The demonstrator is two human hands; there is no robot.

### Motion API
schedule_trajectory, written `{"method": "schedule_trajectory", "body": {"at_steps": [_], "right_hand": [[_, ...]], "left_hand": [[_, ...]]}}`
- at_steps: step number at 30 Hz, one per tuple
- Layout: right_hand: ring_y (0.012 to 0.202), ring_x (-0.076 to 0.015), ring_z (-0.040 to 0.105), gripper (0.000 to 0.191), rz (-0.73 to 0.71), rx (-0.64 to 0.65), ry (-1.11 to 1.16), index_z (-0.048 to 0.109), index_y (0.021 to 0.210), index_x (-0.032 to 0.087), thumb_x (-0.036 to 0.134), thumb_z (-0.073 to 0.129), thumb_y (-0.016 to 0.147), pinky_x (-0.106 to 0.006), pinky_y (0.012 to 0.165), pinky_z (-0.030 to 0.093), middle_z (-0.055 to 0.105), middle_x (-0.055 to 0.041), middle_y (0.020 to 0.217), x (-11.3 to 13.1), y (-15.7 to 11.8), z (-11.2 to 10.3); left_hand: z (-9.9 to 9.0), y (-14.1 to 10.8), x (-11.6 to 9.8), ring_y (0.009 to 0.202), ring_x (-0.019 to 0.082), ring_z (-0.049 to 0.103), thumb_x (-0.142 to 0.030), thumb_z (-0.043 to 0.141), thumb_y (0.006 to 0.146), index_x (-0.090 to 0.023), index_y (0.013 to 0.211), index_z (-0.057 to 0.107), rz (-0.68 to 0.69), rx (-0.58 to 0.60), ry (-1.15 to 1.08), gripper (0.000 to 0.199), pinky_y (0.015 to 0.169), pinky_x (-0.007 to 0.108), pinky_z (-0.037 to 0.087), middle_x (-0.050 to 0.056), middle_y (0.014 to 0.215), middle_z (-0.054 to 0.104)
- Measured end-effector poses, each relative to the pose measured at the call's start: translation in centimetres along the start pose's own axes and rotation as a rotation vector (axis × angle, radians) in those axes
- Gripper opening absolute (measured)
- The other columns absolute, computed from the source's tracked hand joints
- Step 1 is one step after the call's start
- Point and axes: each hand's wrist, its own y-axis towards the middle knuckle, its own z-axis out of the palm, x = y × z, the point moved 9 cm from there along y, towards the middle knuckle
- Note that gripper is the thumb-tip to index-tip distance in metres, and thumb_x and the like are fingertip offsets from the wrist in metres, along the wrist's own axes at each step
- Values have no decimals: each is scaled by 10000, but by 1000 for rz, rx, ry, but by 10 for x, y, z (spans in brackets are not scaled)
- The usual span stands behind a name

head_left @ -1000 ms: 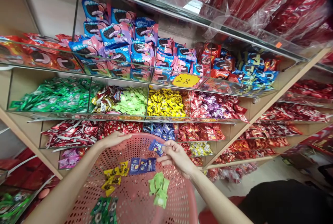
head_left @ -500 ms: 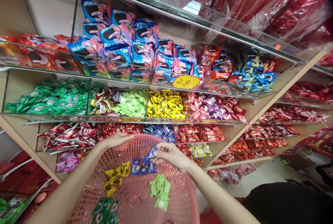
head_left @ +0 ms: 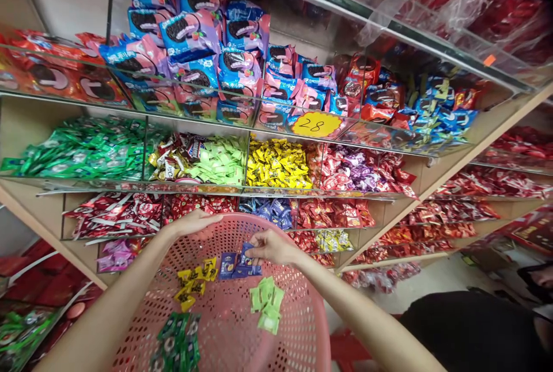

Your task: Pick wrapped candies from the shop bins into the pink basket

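My left hand [head_left: 193, 224] is closed over the far left rim of a pink perforated plastic basket [head_left: 233, 326]. Inside the basket, near its far side, my right hand [head_left: 273, 246] pinches a blue candy packet [head_left: 247, 252] between thumb and fingers. Other blue packets [head_left: 227, 265] lie just beneath and beside it. To their left sits a small pile of yellow wrapped candies [head_left: 194, 281]. Light green packets [head_left: 266, 300] rest right of the middle, and dark green packets [head_left: 176, 337] are at the near left.
Shelves with clear fronts hold sorted candies: green packets [head_left: 86, 150], yellow candies [head_left: 279, 163] and blue packets [head_left: 271, 211]. Blue-and-pink cookie packs [head_left: 190, 35] are stacked above a yellow price tag [head_left: 317, 124]. A person in black [head_left: 470, 331] is at the lower right.
My right hand has lowered the blue packet onto the other blue packets in the basket. My left hand stays on the rim, while the view has shifted slightly closer to the shelves.
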Motion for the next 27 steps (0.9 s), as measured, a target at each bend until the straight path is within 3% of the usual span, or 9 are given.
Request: {"method": "schedule_trajectory", "body": {"at_steps": [4,12,16,20,24,27], "right_hand": [[385,-86,505,345,64,28,-203,439,563,186,400,708,592,-180,391,381,483,86,402,-16,20,12],[423,-82,522,201,61,129,-582,486,602,172,269,589,744,-158,415,346,491,70,426,-27,48,36],[670,-136,598,121,-20,4,-951,561,681,174,278,611,717,-194,542,400,624,-1,657,-24,53,36],[864,-201,589,148,-32,-92,-1074,578,859,164,270,547,761,-270,668,432,630,-91,918,-26,48,36],[819,-190,601,211,-119,-188,-1200,534,972,167,301,447,836,-279,670,438,605,-105,962,-11,37,40],[753,-176,600,269,-250,-304,-1170,545,903,172,359,353,883,-258,629,419,613,-83,903,22,24,30]], "left_hand": [[-1,0,-3,474,117,460,-663,506,626,-137,547,520,3,-7,-10,532,472,217,310,15,512,530],[-7,1,-3,472,107,414,-652,487,652,-145,545,481,82,-48,40,519,480,217,294,-11,501,471],[-6,-1,2,479,114,443,-659,502,633,-139,553,509,46,-29,3,526,487,218,315,-1,512,506],[2,-4,5,511,134,508,-666,519,608,-129,653,598,-21,22,-89,545,500,229,357,32,598,595],[5,-2,4,475,125,491,-676,525,593,-127,620,583,-33,15,-56,553,478,226,348,27,549,577],[7,1,2,477,124,490,-693,498,610,-129,584,552,-11,17,-36,567,478,223,352,24,532,561]]}}
